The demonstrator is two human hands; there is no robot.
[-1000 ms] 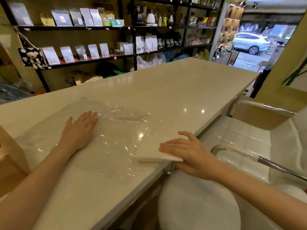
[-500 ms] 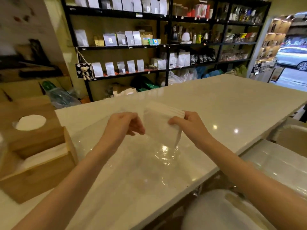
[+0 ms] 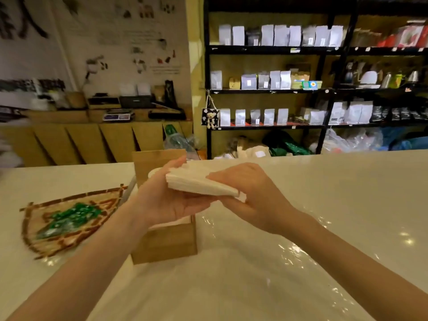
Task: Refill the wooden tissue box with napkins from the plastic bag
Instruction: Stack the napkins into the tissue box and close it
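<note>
A stack of white napkins is held between both hands, lying nearly flat above the wooden tissue box. My left hand supports the stack from below and the left; my right hand pinches its right end. The box stands open on the counter, its lid tipped up behind my hands, with white paper showing inside at the rim. The clear plastic bag lies flat and glossy on the counter, below and right of the box.
A woven tray with green-wrapped items sits left of the box on the pale counter. Black shelves of pouches stand behind the counter, with a wooden sideboard at the back left.
The napkin stack came out of the bag, was raised, and is now carried left over the wooden box. My left hand left the bag and joined the grip. The view swung left.
</note>
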